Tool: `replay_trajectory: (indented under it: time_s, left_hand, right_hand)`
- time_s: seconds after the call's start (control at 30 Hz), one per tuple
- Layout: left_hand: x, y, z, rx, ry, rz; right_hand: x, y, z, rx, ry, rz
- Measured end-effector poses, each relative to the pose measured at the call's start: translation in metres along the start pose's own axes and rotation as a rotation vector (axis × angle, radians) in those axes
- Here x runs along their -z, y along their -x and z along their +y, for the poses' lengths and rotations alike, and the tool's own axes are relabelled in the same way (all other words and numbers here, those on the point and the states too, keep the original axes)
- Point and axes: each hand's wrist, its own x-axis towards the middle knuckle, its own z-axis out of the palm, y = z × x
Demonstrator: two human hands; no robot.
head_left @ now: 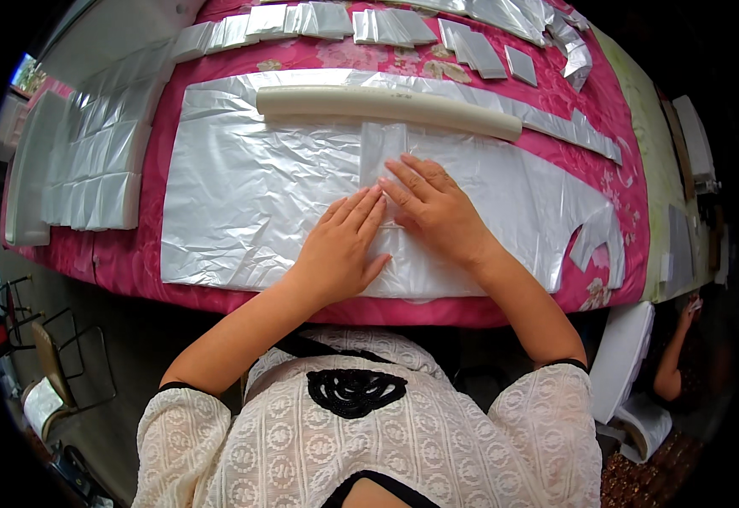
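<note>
Both my hands lie flat, fingertips almost meeting, on a folded strip of thin clear plastic film [382, 144]. My left hand [345, 244] has its fingers stretched out and its thumb apart, pressing the strip's near part. My right hand [437, 207] rests on the strip's right side with its fingers spread. Under them a large, shiny, wrinkled plastic bag [242, 195] is spread across the table, with a curved cut-out at its right end. Beyond my hands a long off-white tube [386, 105] lies crosswise on the plastic.
A pink flowered cloth [310, 315] covers the table. Stacks of folded plastic packets [102, 161] stand at the left, and more packets [395, 27] line the far side. A loose plastic strip [585, 140] lies at right. Another person's arm [674, 356] shows at lower right.
</note>
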Motion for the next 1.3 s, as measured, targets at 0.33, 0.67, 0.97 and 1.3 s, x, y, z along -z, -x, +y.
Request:
replay_trajectory:
  time_s: [0.33, 0.67, 0.97, 1.3]
  left_hand:
    - [-0.001, -0.014, -0.010, -0.020, -0.050, 0.083]
    - [0.000, -0.005, -0.015, -0.202, -0.024, 0.152]
    - [0.013, 0.020, 0.001, -0.092, 0.185, 0.127]
    - [0.012, -0.017, -0.015, 0.581, 0.510, 0.138]
  right_hand:
    - [0.007, -0.004, 0.015, -0.045, -0.290, -0.113]
    - [-0.002, 0.000, 0.010, -0.001, -0.430, 0.040]
    - [-0.002, 0.026, -0.016, -0.148, -0.540, 0.076]
    - [0.017, -0.029, -0.002, -0.918, -0.851, -0.438]
